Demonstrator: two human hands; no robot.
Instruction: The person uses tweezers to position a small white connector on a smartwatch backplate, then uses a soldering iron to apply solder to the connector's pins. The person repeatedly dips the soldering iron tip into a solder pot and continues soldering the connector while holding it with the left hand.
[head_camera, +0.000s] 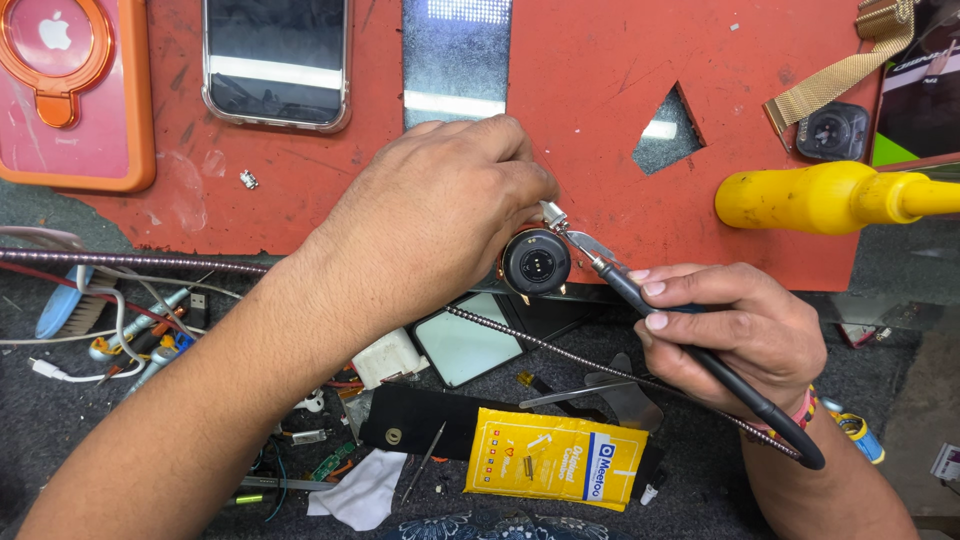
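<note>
Hands meet over a cluttered repair bench: the left hand (440, 205), its forearm reaching in diagonally from the lower left, arches knuckles-up and pinches a small round black watch body (536, 262) between its fingertips, holding it at the near edge of a scuffed red work mat (600, 90). The right hand (735, 335), coming in from the lower right with palm turned inward, is closed pen-style around a thin black soldering iron (640, 300), whose metal tip touches the top right rim of the watch body. The iron's black cord (790, 435) loops back past the wrist. On the mat lie a phone in an orange case (75, 90), a second phone with a clear case (277, 60), and a watch on a gold mesh strap (835, 125). A yellow tool handle (810, 197) juts in from the right. Below the hands sit a yellow packet (555, 458) and a tangle of cables (110, 320).
</note>
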